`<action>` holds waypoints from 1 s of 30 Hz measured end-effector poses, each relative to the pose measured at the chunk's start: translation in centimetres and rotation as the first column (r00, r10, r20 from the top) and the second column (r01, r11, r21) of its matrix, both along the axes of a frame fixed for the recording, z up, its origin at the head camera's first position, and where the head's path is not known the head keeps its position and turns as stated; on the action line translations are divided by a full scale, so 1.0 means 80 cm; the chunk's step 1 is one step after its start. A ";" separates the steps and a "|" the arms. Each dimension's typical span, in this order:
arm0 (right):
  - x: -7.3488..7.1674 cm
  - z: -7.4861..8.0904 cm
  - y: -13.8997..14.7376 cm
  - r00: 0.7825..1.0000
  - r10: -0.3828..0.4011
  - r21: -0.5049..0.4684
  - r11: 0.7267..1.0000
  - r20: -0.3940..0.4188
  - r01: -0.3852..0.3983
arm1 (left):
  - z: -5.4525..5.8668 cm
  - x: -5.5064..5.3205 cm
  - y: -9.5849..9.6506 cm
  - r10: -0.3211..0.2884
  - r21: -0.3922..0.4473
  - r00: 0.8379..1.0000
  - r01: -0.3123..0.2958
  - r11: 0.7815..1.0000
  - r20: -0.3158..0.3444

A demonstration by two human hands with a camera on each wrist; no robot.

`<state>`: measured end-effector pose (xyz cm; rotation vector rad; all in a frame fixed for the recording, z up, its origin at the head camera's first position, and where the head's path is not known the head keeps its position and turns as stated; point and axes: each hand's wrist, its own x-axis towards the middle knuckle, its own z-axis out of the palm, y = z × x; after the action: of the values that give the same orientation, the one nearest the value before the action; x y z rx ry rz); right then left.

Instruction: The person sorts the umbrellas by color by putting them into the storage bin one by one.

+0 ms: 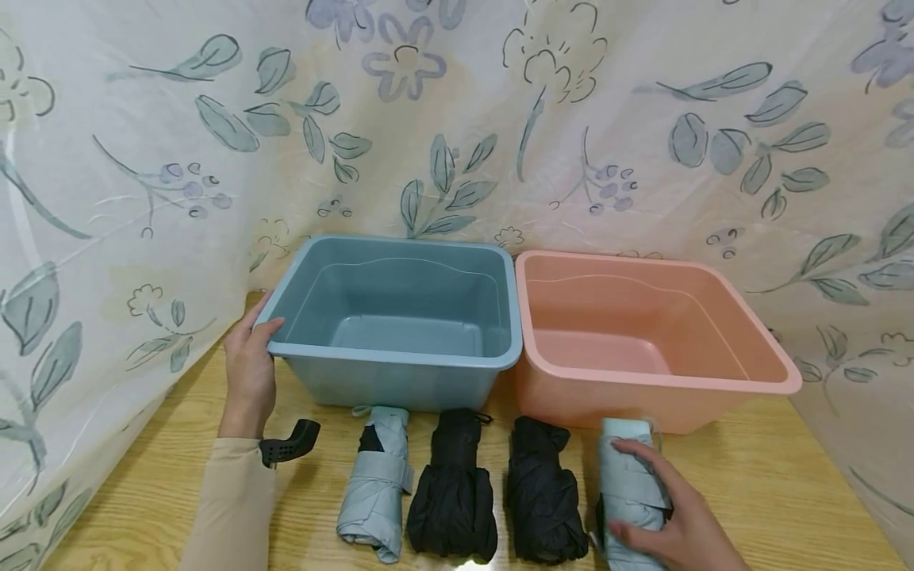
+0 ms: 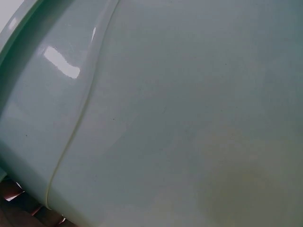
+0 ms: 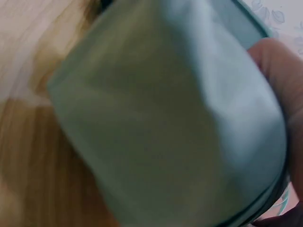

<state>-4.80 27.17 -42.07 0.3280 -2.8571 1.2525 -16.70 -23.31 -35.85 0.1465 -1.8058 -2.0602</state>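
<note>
A pale-blue folded fabric umbrella [image 1: 631, 485], its near end cut off, lies in front and right of the blue rectangular plastic basin [image 1: 400, 385], gripped by the right hand [image 1: 685, 517]; the left hand [image 1: 248, 361] clasps that basin's left rim (most fingers hidden).

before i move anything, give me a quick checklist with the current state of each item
1. Right hand has the right-hand blue umbrella: ok, fingers and thumb are on opposite sides of it.
2. Umbrella clear of the table: cannot tell, its underside is hidden.
3. Strap fastened: cannot tell; it wraps round, but its closure is not visible.
4. Left hand steadying the blue tub: ok, it grips the rim.
5. Pink tub upright: ok, open side up.
</note>
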 end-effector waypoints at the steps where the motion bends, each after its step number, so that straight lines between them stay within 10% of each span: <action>1: 0.002 0.004 -0.001 1.000 0.000 -0.018 1.000 -0.017 -0.001 | 0.000 0.000 0.000 0.001 0.000 1.000 -0.001 1.000 0.001; 17: 0.003 0.125 -0.064 0.977 0.181 -0.239 0.949 -0.115 -0.204 | 0.000 0.000 0.001 0.002 0.004 1.000 -0.002 1.000 -0.023; 30: -0.113 0.213 -0.171 0.903 0.395 -0.274 0.861 -0.170 -0.428 | -0.003 -0.002 0.003 0.012 -0.003 1.000 -0.012 1.000 -0.027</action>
<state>-13.84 13.50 -25.01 1.0051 -2.5208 1.6517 -16.88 -23.07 -36.08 0.1274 -1.7885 -2.0411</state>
